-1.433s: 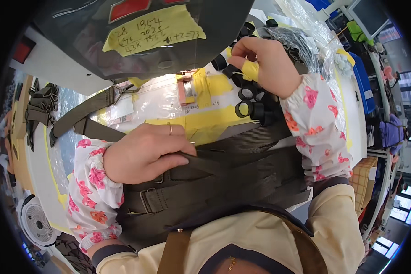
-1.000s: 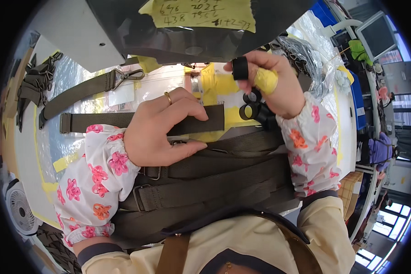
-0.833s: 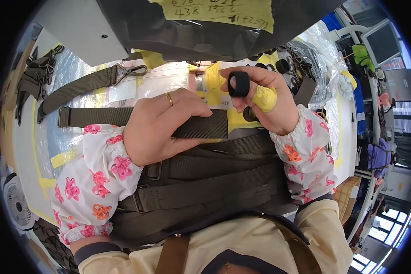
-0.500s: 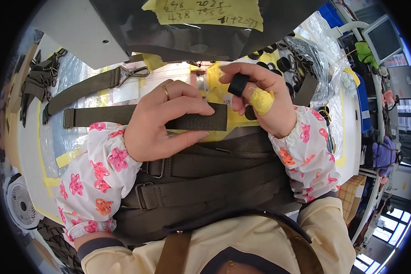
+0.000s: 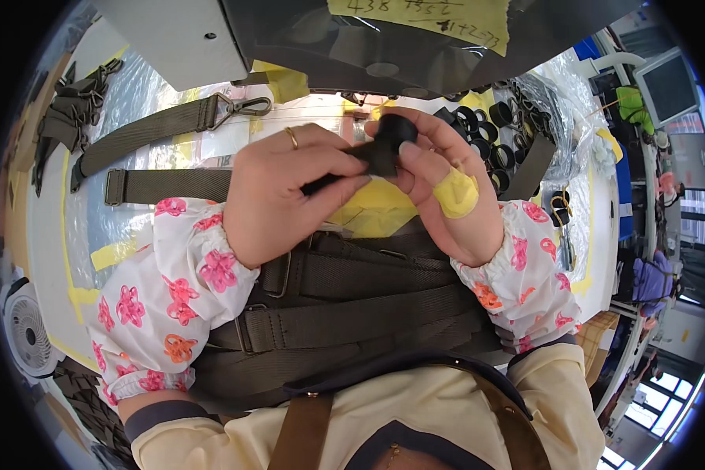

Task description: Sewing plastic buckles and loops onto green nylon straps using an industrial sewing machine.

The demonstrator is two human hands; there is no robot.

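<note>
My left hand [image 5: 282,188] pinches the end of a dark olive webbing strap [image 5: 164,185], which runs out leftward to a metal slider. My right hand [image 5: 439,180], with yellow tape round its thumb, holds a small black loop [image 5: 392,133] right at the strap's end, touching it. Whether the strap passes inside the loop I cannot tell. Below both hands lies a pile of wide straps [image 5: 352,313] with metal buckles, near my body. A strap with a metal snap hook [image 5: 239,106] lies beyond my left hand. Several black loops [image 5: 501,117] are heaped beyond my right hand.
A grey machine [image 5: 368,43] with a yellow note overhangs the bench [image 5: 63,251]. Hooked straps [image 5: 70,117] lie at left, clear plastic sheeting [image 5: 560,94] at back right. A fan [image 5: 31,325] stands lower left; a monitor [image 5: 666,86] and blue bin [image 5: 627,188] are at right.
My right hand first picked up a black loop, then moved left with it to the strap end. My left hand shifted onto that strap end and raised it to meet the loop.
</note>
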